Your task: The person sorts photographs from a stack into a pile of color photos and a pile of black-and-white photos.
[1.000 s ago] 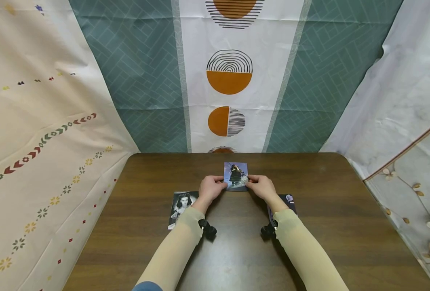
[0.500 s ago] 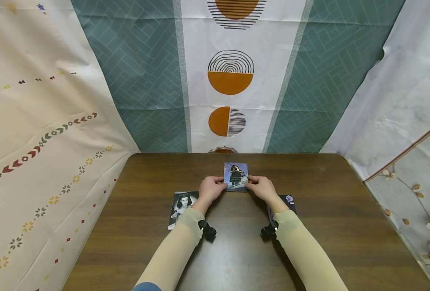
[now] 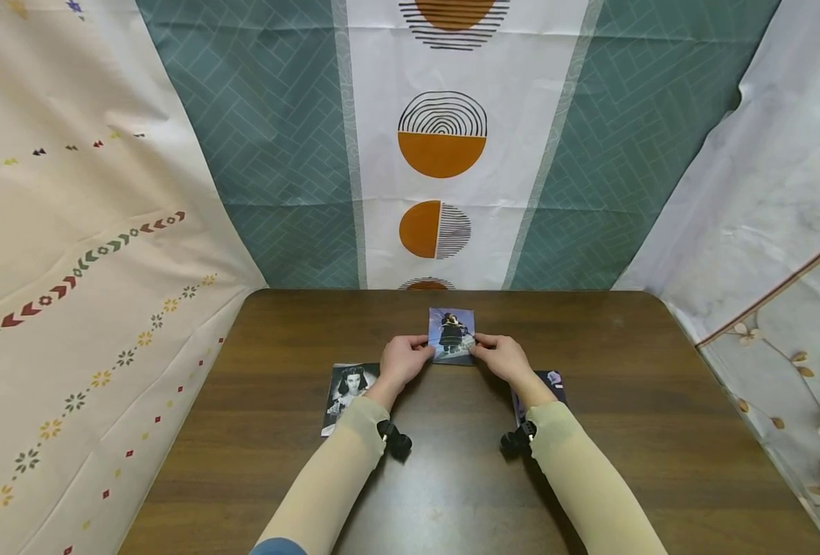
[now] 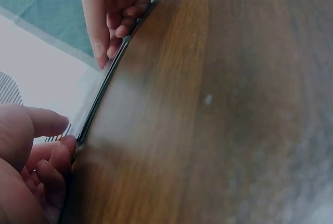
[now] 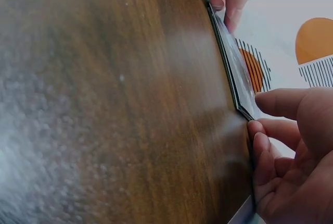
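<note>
On the head view I record both hands at one small blue-violet picture (image 3: 452,333), near the far edge of the brown table (image 3: 445,501). The left hand (image 3: 403,361) pinches its left edge between thumb and fingers; the right hand (image 3: 505,360) pinches the right edge likewise — both grips on the lower half. From the wrist views I note a thin, dark edge running between the two grips; I cannot tell whether it touches the wood. A black-and-white picture (image 3: 346,389) lies nearer, partly hidden by the left arm; a dark picture (image 3: 552,382), by the right.
</note>
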Available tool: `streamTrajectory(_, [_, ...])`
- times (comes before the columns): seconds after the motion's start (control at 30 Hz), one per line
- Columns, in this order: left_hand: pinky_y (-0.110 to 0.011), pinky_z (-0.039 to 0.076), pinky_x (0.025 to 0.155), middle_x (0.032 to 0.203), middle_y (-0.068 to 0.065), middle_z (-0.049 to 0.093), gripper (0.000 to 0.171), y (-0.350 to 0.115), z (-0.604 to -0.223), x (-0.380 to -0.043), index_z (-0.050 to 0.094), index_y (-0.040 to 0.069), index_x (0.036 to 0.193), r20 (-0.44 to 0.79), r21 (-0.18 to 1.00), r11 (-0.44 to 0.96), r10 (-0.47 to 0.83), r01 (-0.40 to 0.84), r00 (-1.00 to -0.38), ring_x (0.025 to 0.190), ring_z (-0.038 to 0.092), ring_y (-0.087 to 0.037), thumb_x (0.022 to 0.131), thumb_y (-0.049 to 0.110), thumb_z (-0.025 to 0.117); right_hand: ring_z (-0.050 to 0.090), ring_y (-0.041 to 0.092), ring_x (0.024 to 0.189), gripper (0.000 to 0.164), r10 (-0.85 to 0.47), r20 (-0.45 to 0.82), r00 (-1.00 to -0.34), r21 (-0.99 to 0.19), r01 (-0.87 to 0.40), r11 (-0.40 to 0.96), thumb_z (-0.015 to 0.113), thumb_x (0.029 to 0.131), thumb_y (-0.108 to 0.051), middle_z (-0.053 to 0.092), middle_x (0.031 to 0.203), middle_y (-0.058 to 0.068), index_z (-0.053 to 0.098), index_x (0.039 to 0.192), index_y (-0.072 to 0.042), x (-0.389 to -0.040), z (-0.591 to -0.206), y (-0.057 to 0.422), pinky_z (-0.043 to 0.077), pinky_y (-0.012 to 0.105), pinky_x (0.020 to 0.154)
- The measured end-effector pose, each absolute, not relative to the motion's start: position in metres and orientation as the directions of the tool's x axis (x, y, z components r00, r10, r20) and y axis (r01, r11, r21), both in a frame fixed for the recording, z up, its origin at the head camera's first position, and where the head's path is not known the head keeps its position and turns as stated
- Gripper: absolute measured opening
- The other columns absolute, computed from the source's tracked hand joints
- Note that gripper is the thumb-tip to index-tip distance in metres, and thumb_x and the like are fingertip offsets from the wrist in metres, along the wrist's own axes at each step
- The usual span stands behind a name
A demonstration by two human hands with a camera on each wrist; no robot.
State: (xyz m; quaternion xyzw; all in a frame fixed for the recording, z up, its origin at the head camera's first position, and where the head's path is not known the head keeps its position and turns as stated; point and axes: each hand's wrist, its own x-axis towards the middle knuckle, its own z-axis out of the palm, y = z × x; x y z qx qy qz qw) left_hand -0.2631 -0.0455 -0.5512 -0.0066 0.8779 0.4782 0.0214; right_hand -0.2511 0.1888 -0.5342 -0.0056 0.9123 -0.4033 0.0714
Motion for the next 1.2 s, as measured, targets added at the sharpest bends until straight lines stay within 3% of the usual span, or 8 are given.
streamTrajectory(0.5, [-0.050, 0.046, 0.111, 0.135, -0.008, 0.073, 0.033, -0.044, -0.544, -0.261, 0.080, 0.016, 0.131, -0.077, 0.888, 0.453, -0.023, -0.079, -0.997, 0.130, 0.064, -0.029, 0.101, 0.030, 0.073, 0.048, 0.044, 0.146, 0.047, -0.003, -0.138, -0.990, -0.826, 0.113, 0.552, 0.063, 0.108, -0.029, 0.057, 0.154, 0.021, 0.063, 0.149, -0.006, -0.252, -0.532, 0.187, 0.036, 0.060, 0.119])
streamTrajectory(0.67, [-0.050, 0.046, 0.111, 0.137, -0.010, 0.072, 0.032, -0.044, -0.543, -0.260, 0.080, 0.015, 0.130, -0.093, 0.920, 0.381, -0.027, -0.096, -0.995, 0.131, 0.062, -0.030, 0.101, 0.027, 0.074, 0.052, 0.041, 0.142, 0.046, 0.035, -0.132, -0.991, -0.860, 0.132, 0.493, 0.065, 0.106, -0.025, 0.061, 0.149, 0.021, 0.064, 0.148, -0.005, -0.251, -0.530, 0.183, 0.041, 0.057, 0.116])
streamTrajectory(0.73, [-0.047, 0.049, 0.107, 0.133, -0.009, 0.073, 0.032, -0.043, -0.543, -0.260, 0.080, 0.014, 0.129, -0.089, 0.928, 0.361, -0.026, -0.092, -0.996, 0.125, 0.064, -0.028, 0.100, 0.026, 0.076, 0.057, 0.039, 0.135, 0.048, 0.043, -0.119, -0.992, -0.866, 0.124, 0.485, 0.067, 0.105, -0.022, 0.066, 0.142, 0.022, 0.063, 0.149, -0.003, -0.251, -0.529, 0.182, 0.045, 0.055, 0.111])
streamTrajectory(0.83, [-0.038, 0.052, 0.090, 0.117, -0.007, 0.075, 0.032, -0.042, -0.542, -0.259, 0.080, 0.014, 0.129, -0.081, 0.936, 0.341, -0.028, -0.086, -0.996, 0.105, 0.063, -0.023, 0.098, 0.023, 0.077, 0.063, 0.036, 0.125, 0.050, 0.048, -0.100, -0.994, -0.877, 0.111, 0.468, 0.071, 0.103, -0.019, 0.072, 0.130, 0.021, 0.062, 0.149, -0.002, -0.251, -0.528, 0.180, 0.050, 0.052, 0.104])
streamTrajectory(1.0, [-0.025, 0.045, 0.060, 0.091, -0.002, 0.070, 0.038, -0.042, -0.541, -0.259, 0.077, 0.010, 0.134, -0.084, 0.954, 0.288, -0.012, -0.084, -0.996, 0.066, 0.056, -0.013, 0.096, 0.015, 0.079, 0.066, 0.036, 0.119, 0.051, 0.057, -0.089, -0.994, -0.890, 0.105, 0.445, 0.074, 0.101, -0.019, 0.075, 0.121, 0.020, 0.062, 0.149, -0.003, -0.249, -0.526, 0.177, 0.052, 0.050, 0.099])
streamTrajectory(1.1, [-0.023, 0.045, 0.053, 0.086, -0.002, 0.071, 0.040, -0.042, -0.540, -0.259, 0.075, 0.008, 0.135, -0.098, 0.965, 0.245, -0.001, -0.095, -0.995, 0.053, 0.052, -0.010, 0.095, 0.012, 0.079, 0.067, 0.036, 0.116, 0.051, 0.066, -0.087, -0.994, -0.892, 0.107, 0.440, 0.074, 0.101, -0.019, 0.075, 0.120, 0.021, 0.063, 0.148, -0.005, -0.249, -0.524, 0.176, 0.052, 0.050, 0.096])
streamTrajectory(1.2, [-0.023, 0.045, 0.053, 0.086, -0.002, 0.072, 0.040, -0.043, -0.540, -0.258, 0.076, 0.008, 0.135, -0.109, 0.968, 0.226, -0.002, -0.106, -0.994, 0.052, 0.052, -0.009, 0.095, 0.010, 0.079, 0.067, 0.036, 0.115, 0.051, 0.070, -0.092, -0.993, -0.894, 0.113, 0.434, 0.075, 0.100, -0.019, 0.075, 0.120, 0.021, 0.063, 0.148, -0.005, -0.249, -0.523, 0.175, 0.052, 0.048, 0.094])
